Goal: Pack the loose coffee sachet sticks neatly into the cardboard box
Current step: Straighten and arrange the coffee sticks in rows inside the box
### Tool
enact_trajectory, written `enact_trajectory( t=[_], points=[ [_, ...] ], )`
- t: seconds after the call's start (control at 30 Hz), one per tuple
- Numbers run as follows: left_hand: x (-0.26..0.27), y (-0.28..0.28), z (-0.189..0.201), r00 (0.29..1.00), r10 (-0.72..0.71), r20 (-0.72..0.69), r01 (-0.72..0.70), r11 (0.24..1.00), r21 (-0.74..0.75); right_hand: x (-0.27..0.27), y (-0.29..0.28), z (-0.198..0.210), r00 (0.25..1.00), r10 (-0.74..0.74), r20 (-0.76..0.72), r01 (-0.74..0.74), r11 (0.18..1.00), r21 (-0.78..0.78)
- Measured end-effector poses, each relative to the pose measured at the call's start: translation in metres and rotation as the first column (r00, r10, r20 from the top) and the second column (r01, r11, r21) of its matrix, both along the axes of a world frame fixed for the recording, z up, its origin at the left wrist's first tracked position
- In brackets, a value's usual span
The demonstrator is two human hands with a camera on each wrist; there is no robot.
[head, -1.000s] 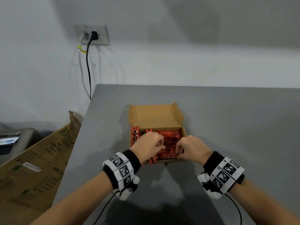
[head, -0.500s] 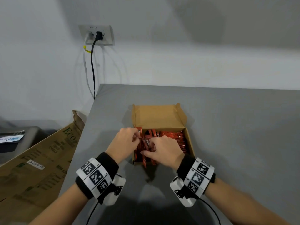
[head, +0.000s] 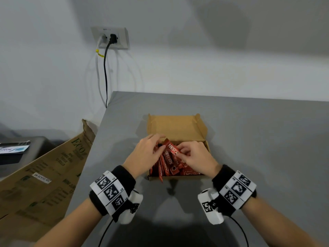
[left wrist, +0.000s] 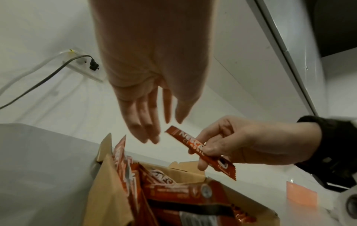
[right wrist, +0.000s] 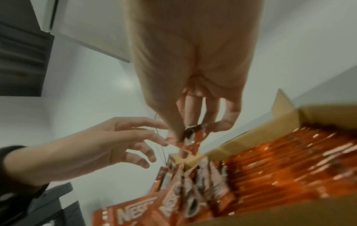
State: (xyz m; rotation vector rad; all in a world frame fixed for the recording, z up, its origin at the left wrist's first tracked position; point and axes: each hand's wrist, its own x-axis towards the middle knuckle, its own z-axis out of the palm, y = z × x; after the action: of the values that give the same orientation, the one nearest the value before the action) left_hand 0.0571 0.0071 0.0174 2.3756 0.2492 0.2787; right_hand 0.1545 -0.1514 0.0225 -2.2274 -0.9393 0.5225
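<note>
An open brown cardboard box (head: 176, 127) sits on the grey table (head: 258, 148), its lid folded back. Red coffee sachet sticks (head: 170, 166) fill it: tidy rows on the right (right wrist: 280, 160), looser upright ones on the left (left wrist: 123, 165). One stick (head: 161, 177) hangs over the front wall. My right hand (head: 181, 153) pinches a single sachet (left wrist: 201, 151) above the box's left part, tilted. My left hand (head: 159, 143) hovers at that sachet's upper end with fingers (left wrist: 146, 126) straight, holding nothing.
A large printed brown carton (head: 44, 175) leans against the table's left edge. A wall socket (head: 110, 38) with two cables hangs behind the table corner. A dark unit (head: 21, 150) stands at the far left. Bare grey tabletop lies right of the box.
Both hands shifted from the box's middle and right to its left part. The right hand has raised one sachet above the others, and the left hand's fingers have straightened.
</note>
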Motion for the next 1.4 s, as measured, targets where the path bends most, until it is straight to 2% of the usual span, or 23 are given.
enact_trajectory(
  t=[0.07,0.13,0.27,0.3,0.37,0.47,0.6,0.77,0.93,1.07,1.17,1.3,1.4],
  points=[
    [0.005,-0.005,0.003,0.996,-0.087,-0.003,0.087,0.996,-0.036,0.006,-0.011,0.001,0.998,0.047,-0.033,-0.046,0.998,0.033],
    [0.01,-0.008,0.005,0.998,-0.069,0.013,0.07,0.995,-0.064,0.009,-0.021,0.001,0.995,0.089,-0.046,-0.088,0.996,0.034],
    [0.014,-0.015,0.011,0.997,-0.073,-0.021,0.063,0.946,-0.318,0.012,-0.033,0.003,0.991,0.127,-0.051,-0.123,0.99,0.065],
    [0.014,-0.016,0.011,0.996,-0.081,-0.035,0.065,0.94,-0.335,0.012,-0.035,0.003,0.99,0.12,-0.069,-0.115,0.99,0.076],
    [0.017,-0.017,0.011,0.996,-0.069,-0.049,0.051,0.948,-0.314,0.013,-0.038,0.003,0.992,0.106,-0.063,-0.1,0.991,0.086],
    [0.019,-0.018,0.007,0.995,-0.068,-0.068,0.049,0.967,-0.249,0.015,-0.04,0.004,0.996,0.062,0.067,-0.063,0.998,0.019],
    [0.017,-0.033,0.003,0.957,-0.242,-0.163,0.235,0.97,-0.06,0.022,-0.049,0.006,0.991,0.103,0.09,-0.087,0.982,-0.166],
    [0.024,-0.048,-0.003,0.911,-0.329,-0.247,0.351,0.935,0.053,0.025,-0.057,-0.001,0.977,0.197,0.078,-0.159,0.925,-0.344],
    [0.033,-0.057,-0.008,0.882,-0.337,-0.33,0.402,0.903,0.153,0.026,-0.054,-0.005,0.975,0.205,0.089,-0.149,0.893,-0.425],
    [0.039,-0.058,-0.015,0.869,-0.304,-0.389,0.411,0.883,0.228,0.021,-0.047,-0.004,0.938,0.3,0.172,-0.177,0.845,-0.505],
    [0.039,-0.059,-0.019,0.856,-0.295,-0.425,0.424,0.87,0.25,0.019,-0.045,-0.006,0.929,0.311,0.198,-0.169,0.837,-0.52],
    [0.038,-0.055,-0.012,0.863,-0.325,-0.386,0.421,0.886,0.193,0.02,-0.045,-0.004,0.937,0.305,0.17,-0.184,0.846,-0.501],
    [0.034,-0.039,0.0,0.918,-0.259,-0.301,0.303,0.947,0.107,0.024,-0.045,-0.002,0.953,0.251,0.168,-0.152,0.878,-0.453]
  ],
)
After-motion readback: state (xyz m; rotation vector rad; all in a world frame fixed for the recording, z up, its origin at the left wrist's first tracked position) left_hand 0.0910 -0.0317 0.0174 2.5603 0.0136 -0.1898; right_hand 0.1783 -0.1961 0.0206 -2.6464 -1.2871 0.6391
